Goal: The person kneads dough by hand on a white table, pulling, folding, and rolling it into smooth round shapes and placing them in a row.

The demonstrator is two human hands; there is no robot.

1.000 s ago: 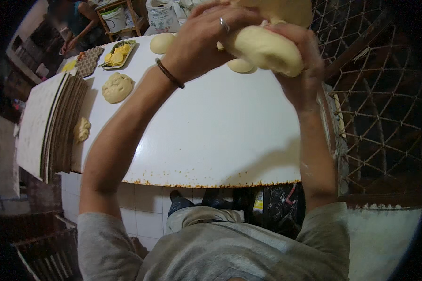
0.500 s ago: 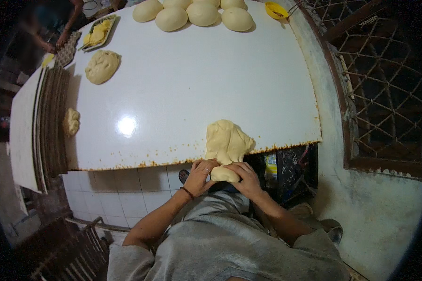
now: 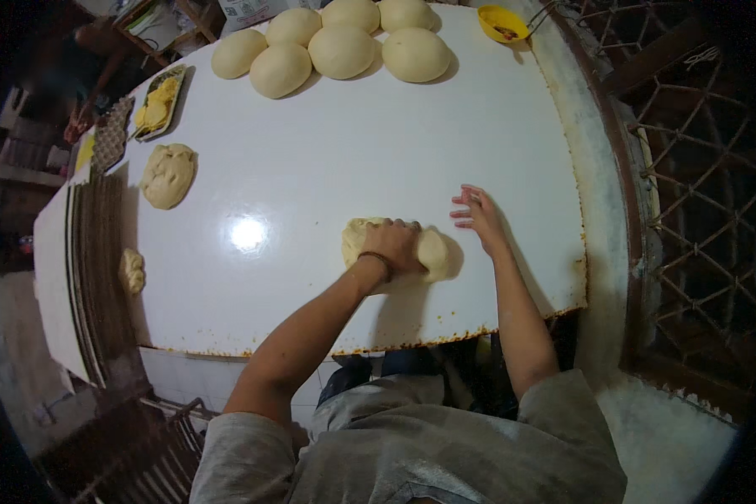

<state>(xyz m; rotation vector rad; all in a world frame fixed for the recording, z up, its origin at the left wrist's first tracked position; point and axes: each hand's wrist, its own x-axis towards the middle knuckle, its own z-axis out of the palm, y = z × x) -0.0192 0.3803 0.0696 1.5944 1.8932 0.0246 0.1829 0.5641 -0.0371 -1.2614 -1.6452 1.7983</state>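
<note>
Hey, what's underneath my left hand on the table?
Your left hand lies on pale dough, which shows on both sides of it. The hand covers the dough's middle, so that part can't be seen; nor can the white tabletop directly beneath the dough.

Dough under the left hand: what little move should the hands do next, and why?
I'd probably bring the right hand over to the right-side bulge of the dough, to help steady it. The left hand is on the dough alone, and dough sticks out on both sides of it, while the right hand is apart from it, holding nothing.
</note>
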